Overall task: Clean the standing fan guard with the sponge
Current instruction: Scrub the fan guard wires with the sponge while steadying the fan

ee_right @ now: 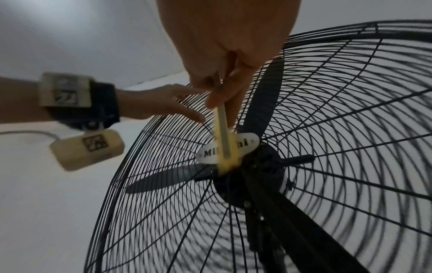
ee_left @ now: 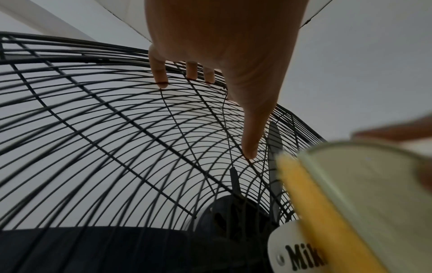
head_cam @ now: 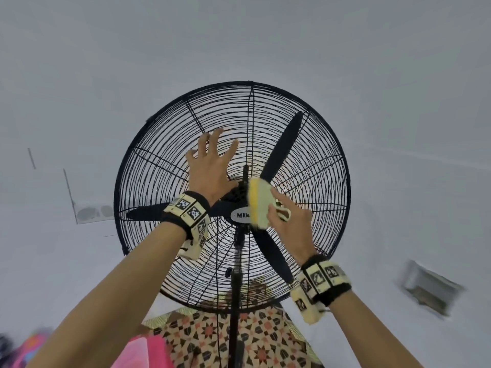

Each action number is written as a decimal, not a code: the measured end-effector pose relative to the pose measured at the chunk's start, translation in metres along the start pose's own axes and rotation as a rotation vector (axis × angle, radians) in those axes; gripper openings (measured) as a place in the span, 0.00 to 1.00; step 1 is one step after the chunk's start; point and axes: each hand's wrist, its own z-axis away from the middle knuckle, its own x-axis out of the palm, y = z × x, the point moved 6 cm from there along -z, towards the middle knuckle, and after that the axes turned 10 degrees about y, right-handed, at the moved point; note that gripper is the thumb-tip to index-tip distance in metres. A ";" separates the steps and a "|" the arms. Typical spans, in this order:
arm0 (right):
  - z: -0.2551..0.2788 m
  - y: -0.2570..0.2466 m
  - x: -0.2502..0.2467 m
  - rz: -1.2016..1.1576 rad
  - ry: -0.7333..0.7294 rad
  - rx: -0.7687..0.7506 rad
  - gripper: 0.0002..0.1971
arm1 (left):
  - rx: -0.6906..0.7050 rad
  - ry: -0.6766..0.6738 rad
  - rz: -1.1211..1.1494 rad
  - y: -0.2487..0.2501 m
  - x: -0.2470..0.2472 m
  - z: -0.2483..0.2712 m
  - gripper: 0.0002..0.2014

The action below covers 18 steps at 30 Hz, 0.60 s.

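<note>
A large black standing fan fills the middle of the head view, its round wire guard (head_cam: 313,144) facing me and three black blades behind it. My left hand (head_cam: 212,166) lies spread on the guard's upper left wires, fingers straight; the fingertips (ee_left: 161,83) touch the wires. My right hand (head_cam: 287,221) holds a yellow and pale green sponge (head_cam: 259,203) against the guard's centre, over the white name badge (head_cam: 240,215). In the right wrist view the sponge (ee_right: 223,133) is edge-on, pinched between thumb and fingers. The sponge (ee_left: 350,203) looks blurred in the left wrist view.
The fan's black pole (head_cam: 233,301) runs down to a patterned tile floor (head_cam: 265,341). Pink plastic objects (head_cam: 143,351) lie at the lower left. A wall socket plate (head_cam: 93,212) and a vent (head_cam: 430,285) sit on the pale walls to either side.
</note>
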 end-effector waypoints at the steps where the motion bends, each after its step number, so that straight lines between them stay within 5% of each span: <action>1: 0.011 0.008 0.003 0.006 -0.047 0.042 0.25 | 0.001 -0.007 -0.009 0.000 -0.001 0.000 0.53; 8: 0.009 -0.007 -0.009 -0.019 0.087 -0.056 0.25 | 0.011 0.018 -0.004 0.009 -0.001 0.000 0.52; 14: 0.041 0.027 0.006 -0.015 -0.035 0.040 0.25 | -0.004 0.032 -0.002 0.002 -0.001 0.002 0.53; 18: 0.027 0.012 -0.005 -0.054 0.095 -0.004 0.24 | 0.007 0.020 -0.009 0.004 0.000 0.001 0.52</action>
